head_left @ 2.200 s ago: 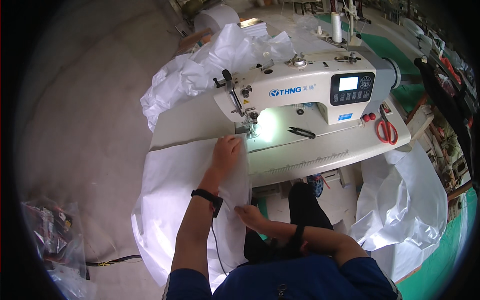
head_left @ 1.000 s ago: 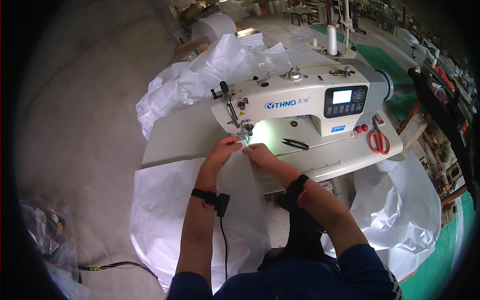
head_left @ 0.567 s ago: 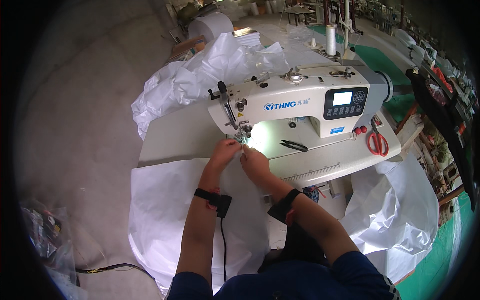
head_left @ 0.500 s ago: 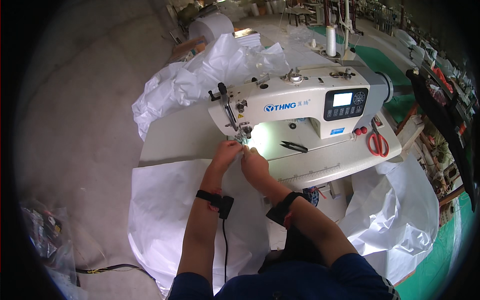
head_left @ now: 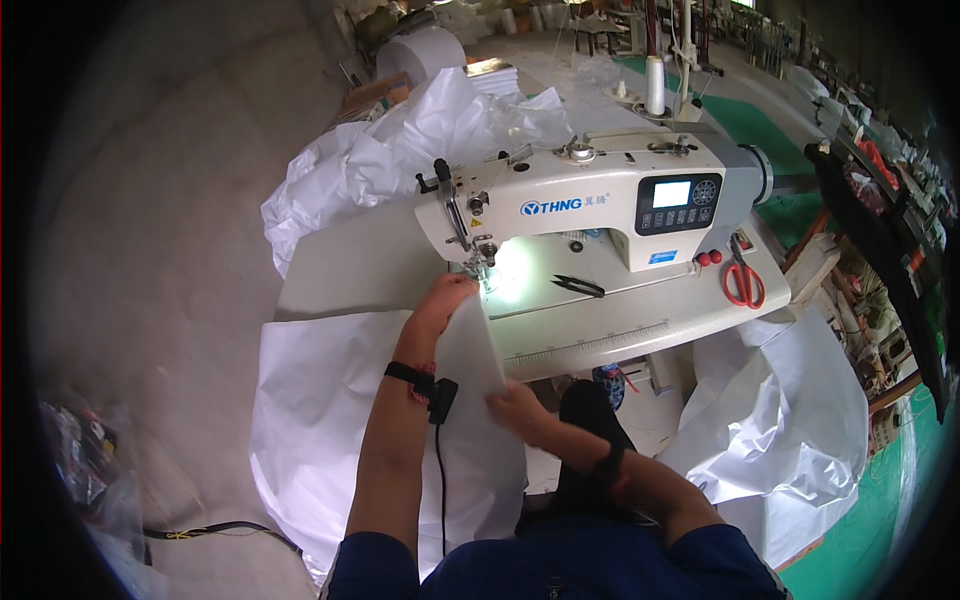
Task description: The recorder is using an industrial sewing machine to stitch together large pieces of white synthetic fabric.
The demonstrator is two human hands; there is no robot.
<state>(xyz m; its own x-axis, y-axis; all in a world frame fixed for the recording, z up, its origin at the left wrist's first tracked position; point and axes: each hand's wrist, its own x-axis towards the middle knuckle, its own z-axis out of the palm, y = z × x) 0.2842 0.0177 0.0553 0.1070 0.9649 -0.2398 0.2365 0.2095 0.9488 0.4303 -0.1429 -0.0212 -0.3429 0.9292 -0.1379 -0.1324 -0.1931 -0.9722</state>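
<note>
A white sewing machine [head_left: 560, 205] stands before me, its lamp lighting the needle area. Close by the presser foot [head_left: 482, 277], my left hand [head_left: 447, 300] pinches the upper edge of a large white plastic-like sheet [head_left: 340, 400]. The sheet hangs over the front of the table towards my lap. Lower down, my right hand [head_left: 518, 410] is closed on the sheet's right edge; its fingertips are slightly blurred and partly hidden. Black thread snips [head_left: 578, 287] lie on the machine bed to the right of the needle.
Red-handled scissors [head_left: 743, 284] and two red balls [head_left: 708, 258] rest at the table's right end. Crumpled white sheeting [head_left: 410, 150] is heaped behind the machine, and more sheeting [head_left: 775, 430] hangs at the right. A thread cone [head_left: 655, 86] stands at the back.
My right hand has come away from the needle area, down and towards me along the sheet's edge. The left hand stays near the presser foot. The view has shifted slightly.
</note>
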